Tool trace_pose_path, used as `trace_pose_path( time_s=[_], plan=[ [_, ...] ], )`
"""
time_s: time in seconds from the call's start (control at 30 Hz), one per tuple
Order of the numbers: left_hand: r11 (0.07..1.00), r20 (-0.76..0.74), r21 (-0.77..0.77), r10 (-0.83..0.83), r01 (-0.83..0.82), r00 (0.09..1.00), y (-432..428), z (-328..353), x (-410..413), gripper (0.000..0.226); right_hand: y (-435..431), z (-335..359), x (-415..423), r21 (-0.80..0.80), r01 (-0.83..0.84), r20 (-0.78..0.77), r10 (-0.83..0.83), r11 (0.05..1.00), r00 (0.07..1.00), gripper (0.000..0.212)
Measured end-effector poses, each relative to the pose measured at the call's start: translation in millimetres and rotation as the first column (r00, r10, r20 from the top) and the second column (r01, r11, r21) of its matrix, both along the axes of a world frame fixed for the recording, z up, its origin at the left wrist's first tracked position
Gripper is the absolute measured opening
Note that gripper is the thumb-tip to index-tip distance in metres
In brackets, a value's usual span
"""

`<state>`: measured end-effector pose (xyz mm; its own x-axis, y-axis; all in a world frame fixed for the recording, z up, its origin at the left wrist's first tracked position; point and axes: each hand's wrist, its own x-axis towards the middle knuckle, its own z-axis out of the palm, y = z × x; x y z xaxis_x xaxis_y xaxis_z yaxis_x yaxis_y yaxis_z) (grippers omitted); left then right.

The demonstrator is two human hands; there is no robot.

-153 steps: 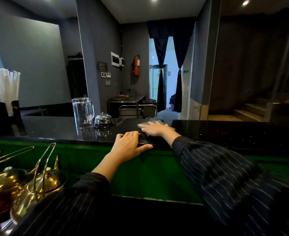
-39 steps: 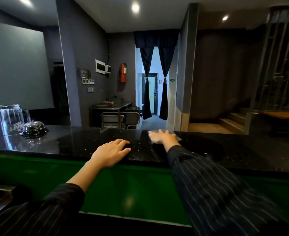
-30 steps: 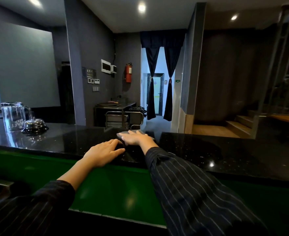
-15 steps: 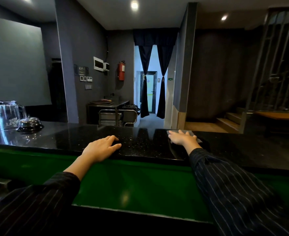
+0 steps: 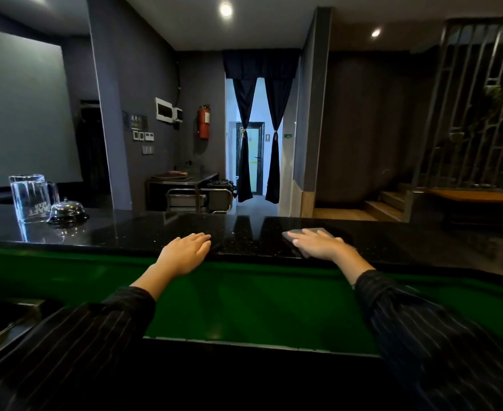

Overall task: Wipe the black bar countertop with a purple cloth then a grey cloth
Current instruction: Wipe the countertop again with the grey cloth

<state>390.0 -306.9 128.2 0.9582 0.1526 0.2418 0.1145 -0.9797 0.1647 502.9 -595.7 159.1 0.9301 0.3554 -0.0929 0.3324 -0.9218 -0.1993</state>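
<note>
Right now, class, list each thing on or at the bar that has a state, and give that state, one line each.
left hand: open, flat on the counter edge, holding nothing
right hand: open, palm pressed on the grey cloth
grey cloth: flat under the right hand
black countertop: glossy, reflecting the room
glass pitcher: upright, looks empty
call bell: upright beside the pitcher

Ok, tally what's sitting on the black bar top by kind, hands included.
Glass pitcher: 1
Metal call bell: 1
Grey cloth, flat under the right hand: 1
Hands, counting the left hand, resting on the near edge: 2
Total: 5
</note>
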Motion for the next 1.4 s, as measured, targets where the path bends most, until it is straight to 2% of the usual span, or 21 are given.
trace_pose_path(
  time_s=[0.13,0.23,0.33,0.4,0.53,0.7,0.87,0.93,1.03,1.13,1.2,1.27,1.33,1.4],
  plan=[
    [1.000,0.009,0.016,-0.007,0.007,1.000,10,-10,-4,0.049,-21,-3,-1,-0.023,0.240,0.019,-0.239,0.971,0.971,0.050],
    [1.000,0.042,0.007,0.006,-0.006,0.999,10,-15,-5,0.049,-6,-4,-13,-0.085,0.461,0.056,-0.457,0.883,0.887,0.052],
    [1.000,0.035,0.015,-0.016,0.015,0.999,10,-13,-4,0.051,16,-1,-29,-0.112,0.594,0.080,-0.589,0.796,0.804,0.057],
    [0.997,-0.007,0.037,-0.067,0.068,0.998,8,-8,-2,0.052,21,-2,-35,-0.118,0.625,0.099,-0.617,0.772,0.780,0.059],
    [0.964,-0.162,0.067,-0.243,0.256,0.956,40,3,-5,0.055,44,-11,-49,-0.117,0.610,0.118,-0.599,0.784,0.792,0.054],
    [0.972,-0.050,0.083,-0.215,0.218,0.975,136,12,-12,0.058,90,-10,-55,-0.138,0.627,0.128,-0.614,0.767,0.779,0.054],
    [0.996,0.054,-0.035,-0.083,0.085,0.995,242,15,-13,0.054,162,-10,-54,-0.130,0.549,0.134,-0.534,0.826,0.835,0.054],
    [0.997,0.026,-0.051,-0.050,0.052,0.998,276,12,-14,0.053,198,-7,-51,-0.125,0.510,0.111,-0.499,0.851,0.860,0.056],
    [0.994,-0.020,-0.044,-0.100,0.099,0.995,299,4,-13,0.067,252,-7,-43,-0.113,0.446,0.077,-0.440,0.888,0.895,0.059],
    [0.984,0.034,-0.071,-0.163,0.165,0.986,297,2,-13,0.052,314,-7,-34,-0.083,0.349,0.067,-0.344,0.933,0.936,0.061],
    [0.976,0.074,-0.115,-0.175,0.183,0.982,296,3,-13,0.058,358,-7,-32,-0.067,0.242,0.068,-0.238,0.968,0.969,0.059],
    [0.976,0.092,-0.123,-0.169,0.180,0.981,300,2,-10,0.054,405,-7,-38,-0.071,0.083,0.075,-0.078,0.994,0.994,0.056],
    [0.980,0.115,-0.095,-0.164,0.175,0.980,304,0,-9,0.048,442,-9,-48,-0.095,-0.094,0.069,0.100,0.991,0.993,0.059],
    [0.977,0.187,-0.078,-0.182,0.199,0.965,305,-1,-11,0.051,458,-13,-54,-0.132,-0.218,0.070,0.229,0.967,0.971,0.057]
  ],
)
